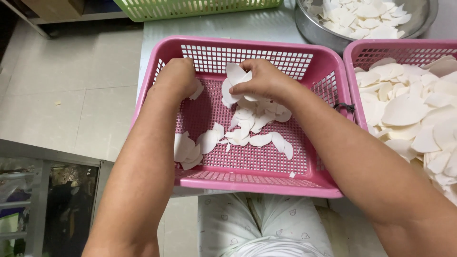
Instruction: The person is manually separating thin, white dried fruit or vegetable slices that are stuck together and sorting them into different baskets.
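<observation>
A pink plastic basket (259,180) sits in front of me, holding several thin white slices (252,119) scattered over its mesh floor. My left hand (177,76) is inside the basket at its far left corner, fingers curled over a white slice (196,90). My right hand (262,78) is near the far wall at the middle, pinching a small stack of white slices (234,78) above the loose pile. Another cluster of slices (186,150) lies at the near left of the basket.
A second pink basket (354,62), heaped with white slices, stands touching on the right. A metal bowl (312,28) of slices is behind it. A green basket (190,9) is at the back. Tiled floor lies to the left.
</observation>
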